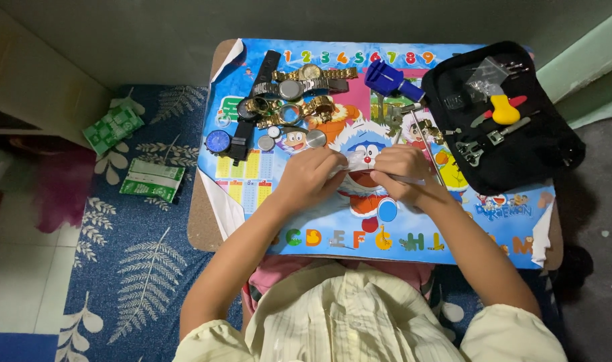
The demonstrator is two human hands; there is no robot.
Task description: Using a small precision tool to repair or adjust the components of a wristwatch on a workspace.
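Note:
Both of my hands meet over the middle of a small table [202, 228] covered with a bright cartoon mat [453, 231]. My left hand [310, 176] and my right hand [401, 173] pinch a small clear plastic bag [355, 159] between them. A thin white stick-like tool [408, 179] lies under my right fingers. What is inside the bag cannot be made out.
Several wristwatches, gold, silver and black [289, 100], lie at the mat's far left with loose round watch parts [315, 138]. A blue plastic tool [386, 78] sits at the far middle. An open black tool case [513, 144] with small tools lies at right. Green packets [152, 179] lie on the patterned floor mat.

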